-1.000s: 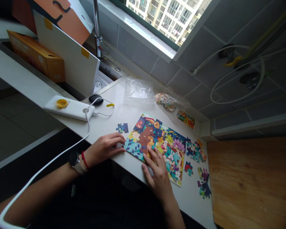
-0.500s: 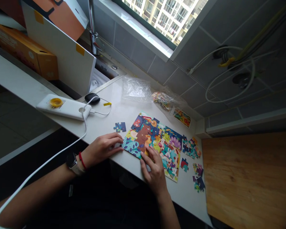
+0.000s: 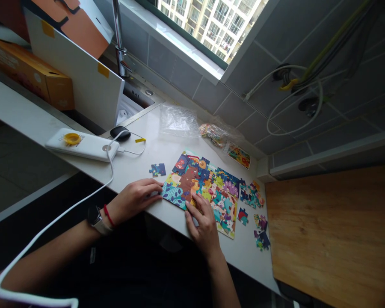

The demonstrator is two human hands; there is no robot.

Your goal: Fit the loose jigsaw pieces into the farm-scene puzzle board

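A partly assembled jigsaw puzzle with cartoon animals lies flat on the white counter before me. My left hand rests at its left edge, fingers stretched out and fingertips touching the border. On the near edge lies my right hand, fingers spread over the lower middle of the picture and thumb apart. A loose blue puzzle piece sits just beyond my left fingers. Right of the puzzle are more pieces: a joined cluster, a single red-and-teal piece and a small group.
Behind the puzzle lie a clear plastic bag, a bag of pieces and a small picture card. A white power bank with a cable and a black mouse stand left. A wooden board borders the right.
The whole view has shifted slightly. Both hands keep nearly the same places on the puzzle, and the pieces lie as before.
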